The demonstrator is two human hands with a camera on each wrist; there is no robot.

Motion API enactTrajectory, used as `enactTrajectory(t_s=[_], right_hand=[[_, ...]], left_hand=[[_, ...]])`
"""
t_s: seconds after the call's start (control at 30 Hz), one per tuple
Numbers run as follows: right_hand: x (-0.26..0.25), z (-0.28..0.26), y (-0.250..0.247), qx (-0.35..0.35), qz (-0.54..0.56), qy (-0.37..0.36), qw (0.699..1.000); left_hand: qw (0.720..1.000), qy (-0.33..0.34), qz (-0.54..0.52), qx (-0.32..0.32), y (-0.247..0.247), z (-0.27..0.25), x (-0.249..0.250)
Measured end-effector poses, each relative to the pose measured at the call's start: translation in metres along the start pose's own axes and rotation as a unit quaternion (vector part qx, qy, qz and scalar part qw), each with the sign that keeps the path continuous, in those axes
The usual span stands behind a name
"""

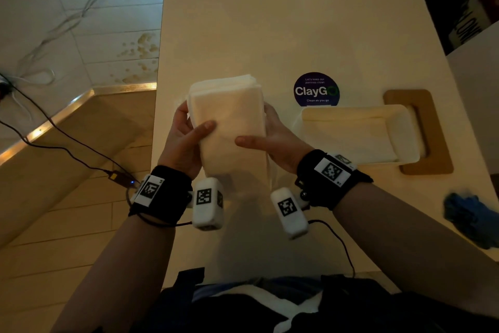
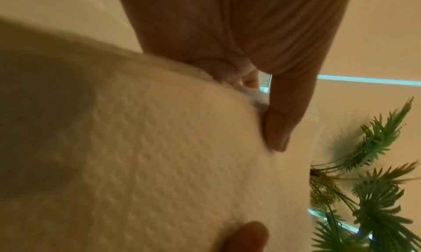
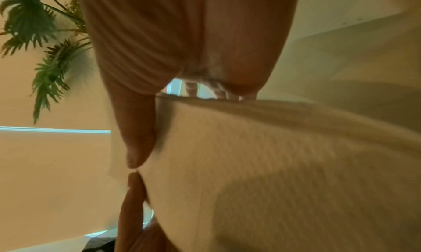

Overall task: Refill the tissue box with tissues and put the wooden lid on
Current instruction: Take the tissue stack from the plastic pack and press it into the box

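The tissue stack (image 1: 229,122) was held up between both hands, clear of the bench (image 1: 270,35), each thumb laid across its near face and the fingers wrapped behind. The left hand (image 1: 183,138) clamped the stack's left edge and the right hand (image 1: 275,138) its right edge; that two-sided squeeze looked meant to keep the loose sheets square so they would drop in as one block. The left wrist view showed the embossed top sheet pressed flat under the thumb, with a few sheet edges fanning out by the fingers (image 2: 282,122).

To the right of the right hand, well apart from it, sat the open tissue box (image 1: 359,135), white, with what seemed a thin layer of tissue in its bottom. It rested on the wooden lid (image 1: 432,143), which stuck out beyond the box's far and right sides, probably parked there to stay within reach. Beyond the right hand a round sticker (image 1: 316,89) lay on the bench, and a blue cloth (image 1: 469,214) lay further right, near the forearm.
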State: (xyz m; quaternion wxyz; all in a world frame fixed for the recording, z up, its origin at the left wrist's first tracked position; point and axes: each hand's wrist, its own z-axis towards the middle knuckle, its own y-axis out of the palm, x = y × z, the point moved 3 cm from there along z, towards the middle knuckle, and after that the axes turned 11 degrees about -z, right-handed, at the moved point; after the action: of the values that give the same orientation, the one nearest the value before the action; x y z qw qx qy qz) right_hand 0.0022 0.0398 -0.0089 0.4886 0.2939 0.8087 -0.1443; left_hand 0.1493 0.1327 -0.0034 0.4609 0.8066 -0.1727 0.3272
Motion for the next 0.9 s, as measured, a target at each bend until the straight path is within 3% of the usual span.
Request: enactTrajectory(t_s=[0.3,0.47,0.6,0.7,0.83,0.9], right_hand=[[-0.008,-0.003,-0.001,-0.087,0.023,0.008,0.996],[-0.012,-0.007,0.003,-0.078,0.081,-0.010,0.994],[-0.013,-0.008,0.003,-0.086,0.095,-0.016,0.992],[-0.013,-0.007,0.005,-0.088,0.047,-0.012,0.995],[-0.014,-0.004,0.011,-0.011,-0.050,-0.006,0.999],[-0.018,-0.006,0.012,-0.034,-0.042,-0.026,0.998]], left_hand=[[0.998,-0.008,-0.016,-0.059,0.004,-0.007,0.005],[0.998,0.016,0.052,-0.011,0.009,-0.007,0.007],[0.991,-0.040,0.130,-0.016,0.010,-0.008,-0.001],[0.988,-0.032,0.151,-0.028,0.013,-0.012,-0.003],[0.989,0.024,0.144,-0.013,0.013,-0.011,0.004],[0.991,0.014,0.133,-0.023,0.016,-0.014,0.007]])
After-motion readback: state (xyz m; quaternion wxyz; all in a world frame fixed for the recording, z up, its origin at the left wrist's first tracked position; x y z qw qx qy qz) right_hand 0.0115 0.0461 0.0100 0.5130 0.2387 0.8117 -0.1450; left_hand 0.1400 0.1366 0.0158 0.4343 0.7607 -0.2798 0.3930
